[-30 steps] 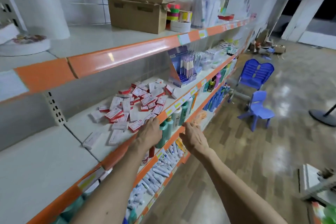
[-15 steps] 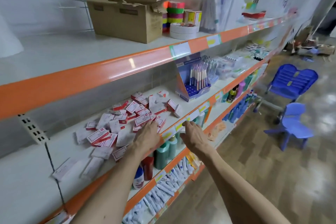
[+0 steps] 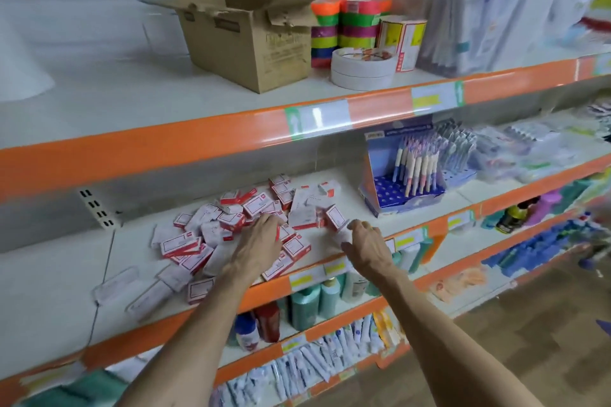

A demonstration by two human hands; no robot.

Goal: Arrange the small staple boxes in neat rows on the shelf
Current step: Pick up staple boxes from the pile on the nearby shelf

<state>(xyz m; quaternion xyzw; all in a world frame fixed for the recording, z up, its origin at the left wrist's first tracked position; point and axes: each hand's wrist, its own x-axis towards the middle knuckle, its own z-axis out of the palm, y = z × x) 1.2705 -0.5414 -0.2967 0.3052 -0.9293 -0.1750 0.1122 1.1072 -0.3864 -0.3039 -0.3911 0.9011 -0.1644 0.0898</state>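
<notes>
Boxes [image 3: 211, 241] lie jumbled on the shelf [image 3: 59, 277], long axes every way. Left hand [image 3: 261, 243] flat on them; right hand [image 3: 367, 246] spread, empty. Carton [image 3: 251, 46] above: contents hidden.

White staple boxes [image 3: 180, 245] with red borders; white shelf [image 3: 49, 301] with orange edge; brown carton [image 3: 264, 43]; blue pen display [image 3: 383, 188]; neon tape rolls [image 3: 358, 26].

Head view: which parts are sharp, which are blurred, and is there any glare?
In the head view the staple boxes at centre are fairly sharp; the plastic packets at top right are smeared; a white glare spot sits on the price label of the upper shelf edge.
</notes>
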